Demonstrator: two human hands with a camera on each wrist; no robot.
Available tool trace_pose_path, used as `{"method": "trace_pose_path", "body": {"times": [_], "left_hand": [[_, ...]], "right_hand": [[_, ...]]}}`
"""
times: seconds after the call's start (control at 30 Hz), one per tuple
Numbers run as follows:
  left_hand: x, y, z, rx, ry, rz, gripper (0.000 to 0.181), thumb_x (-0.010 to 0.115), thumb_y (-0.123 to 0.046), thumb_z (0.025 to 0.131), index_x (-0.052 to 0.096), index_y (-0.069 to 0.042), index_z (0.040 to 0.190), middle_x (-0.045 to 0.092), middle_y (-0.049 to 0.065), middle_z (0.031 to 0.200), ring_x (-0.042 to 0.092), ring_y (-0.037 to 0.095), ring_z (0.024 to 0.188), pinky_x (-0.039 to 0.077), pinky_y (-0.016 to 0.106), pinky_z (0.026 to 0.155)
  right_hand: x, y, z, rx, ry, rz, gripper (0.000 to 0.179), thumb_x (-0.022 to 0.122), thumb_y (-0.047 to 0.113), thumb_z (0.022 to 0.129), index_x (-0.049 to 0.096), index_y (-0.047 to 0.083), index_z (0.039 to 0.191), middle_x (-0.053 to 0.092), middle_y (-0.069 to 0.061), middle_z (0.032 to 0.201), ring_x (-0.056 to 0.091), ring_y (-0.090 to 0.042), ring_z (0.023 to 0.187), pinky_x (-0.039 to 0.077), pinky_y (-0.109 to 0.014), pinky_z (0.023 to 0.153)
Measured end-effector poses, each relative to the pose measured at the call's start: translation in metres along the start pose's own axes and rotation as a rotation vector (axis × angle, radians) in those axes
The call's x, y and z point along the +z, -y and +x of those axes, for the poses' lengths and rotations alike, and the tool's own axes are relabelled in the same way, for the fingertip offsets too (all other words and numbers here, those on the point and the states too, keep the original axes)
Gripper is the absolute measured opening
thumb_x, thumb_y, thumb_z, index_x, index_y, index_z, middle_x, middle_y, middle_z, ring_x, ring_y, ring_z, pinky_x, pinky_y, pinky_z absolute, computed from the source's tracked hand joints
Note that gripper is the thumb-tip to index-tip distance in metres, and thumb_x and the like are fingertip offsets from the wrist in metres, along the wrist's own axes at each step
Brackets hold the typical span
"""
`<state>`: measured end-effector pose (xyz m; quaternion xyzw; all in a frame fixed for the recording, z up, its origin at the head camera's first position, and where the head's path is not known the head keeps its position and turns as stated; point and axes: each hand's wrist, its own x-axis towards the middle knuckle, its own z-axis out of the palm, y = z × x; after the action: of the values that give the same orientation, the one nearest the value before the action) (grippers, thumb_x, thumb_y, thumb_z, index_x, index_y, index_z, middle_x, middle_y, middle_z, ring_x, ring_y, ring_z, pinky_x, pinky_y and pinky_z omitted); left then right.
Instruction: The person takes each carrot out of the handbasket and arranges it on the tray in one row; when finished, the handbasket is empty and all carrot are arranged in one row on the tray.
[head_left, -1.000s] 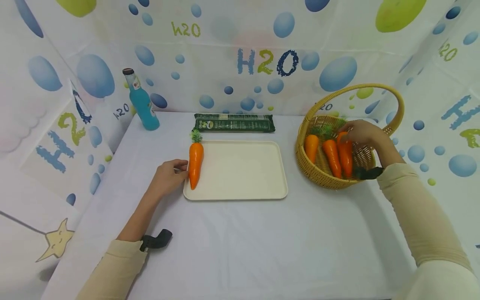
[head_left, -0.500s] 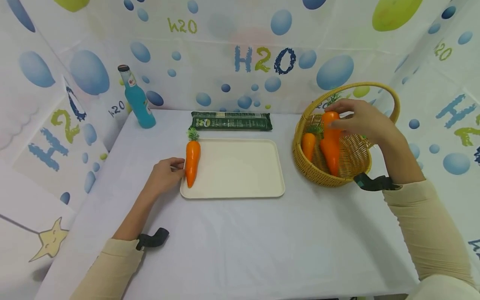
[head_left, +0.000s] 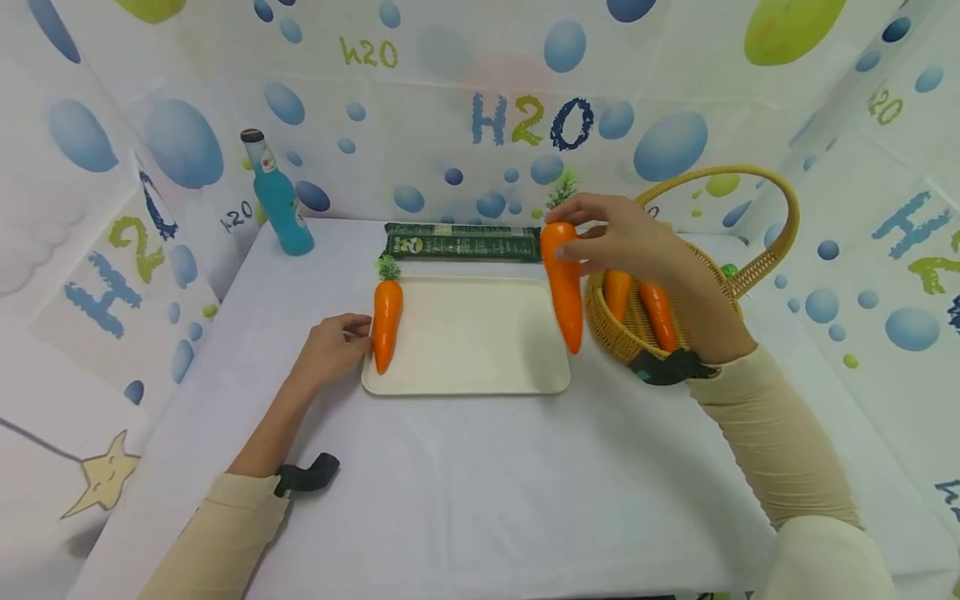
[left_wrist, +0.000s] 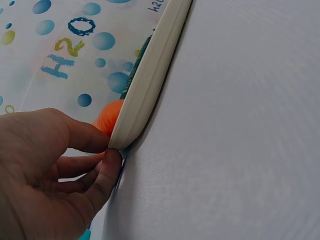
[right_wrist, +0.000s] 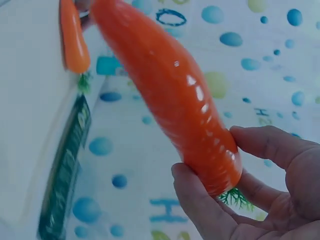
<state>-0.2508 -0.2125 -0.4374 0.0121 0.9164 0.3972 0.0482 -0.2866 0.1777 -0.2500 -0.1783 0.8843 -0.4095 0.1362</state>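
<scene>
My right hand (head_left: 626, 233) holds a carrot (head_left: 566, 296) by its thick top, the tip hanging down over the right end of the cream tray (head_left: 480, 337). In the right wrist view, thumb and fingers pinch this carrot (right_wrist: 175, 95) near its green leaves. My left hand (head_left: 333, 348) is at the tray's left side; in the left wrist view its thumb and fingers pinch the tray rim (left_wrist: 145, 85). Another carrot (head_left: 387, 325) lies along the tray's left edge, leaves toward the back.
A wicker basket (head_left: 609, 332) with a tall handle stands right of the tray, partly hidden by my right arm; two carrots (head_left: 657, 315) show inside. Behind the tray lies a dark green packet (head_left: 465, 243). A blue bottle (head_left: 281, 208) stands at the back left.
My right hand has taken a carrot up out of the basket and moved it left to the tray's right end. The left hand has stayed at the tray edge.
</scene>
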Motion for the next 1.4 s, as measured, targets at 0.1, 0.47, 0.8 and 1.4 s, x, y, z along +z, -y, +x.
{"method": "trace_pose_path", "body": {"times": [0.1, 0.47, 0.8, 1.4], "left_hand": [[0.0, -0.002, -0.002, 0.007, -0.001, -0.007, 0.044, 0.057, -0.014, 0.094, 0.055, 0.007, 0.133, 0.062, 0.022, 0.116, 0.06, 0.037, 0.104, 0.051, 0.046, 0.087], [0.003, -0.002, 0.001, 0.022, 0.006, -0.016, 0.046, 0.058, -0.016, 0.094, 0.055, 0.006, 0.135, 0.063, 0.02, 0.117, 0.061, 0.034, 0.102, 0.053, 0.043, 0.084], [0.006, 0.001, 0.006, 0.013, 0.021, -0.027, 0.046, 0.058, -0.017, 0.094, 0.055, 0.004, 0.135, 0.063, 0.018, 0.116, 0.062, 0.031, 0.101, 0.053, 0.04, 0.082], [-0.003, 0.002, 0.0, 0.001, -0.005, -0.022, 0.045, 0.057, -0.016, 0.094, 0.056, 0.005, 0.134, 0.063, 0.018, 0.114, 0.061, 0.032, 0.099, 0.052, 0.042, 0.084]], "right_hand": [[0.022, 0.007, 0.025, -0.009, 0.048, 0.127, 0.041, 0.07, 0.016, 0.092, 0.058, 0.015, 0.131, 0.054, -0.006, 0.13, 0.061, -0.027, 0.108, 0.057, -0.043, 0.079], [0.106, 0.021, 0.109, 0.008, 0.1, 0.254, 0.039, 0.073, 0.013, 0.089, 0.061, 0.01, 0.126, 0.059, -0.011, 0.12, 0.065, -0.027, 0.099, 0.058, -0.042, 0.075], [0.158, -0.008, 0.146, 0.097, 0.108, 0.336, 0.036, 0.071, 0.012, 0.09, 0.061, 0.007, 0.124, 0.06, -0.013, 0.117, 0.063, -0.027, 0.1, 0.056, -0.048, 0.08], [0.197, -0.015, 0.16, 0.105, 0.091, 0.038, 0.042, 0.073, 0.024, 0.09, 0.062, 0.012, 0.129, 0.061, -0.012, 0.118, 0.063, -0.024, 0.089, 0.057, -0.034, 0.068]]}}
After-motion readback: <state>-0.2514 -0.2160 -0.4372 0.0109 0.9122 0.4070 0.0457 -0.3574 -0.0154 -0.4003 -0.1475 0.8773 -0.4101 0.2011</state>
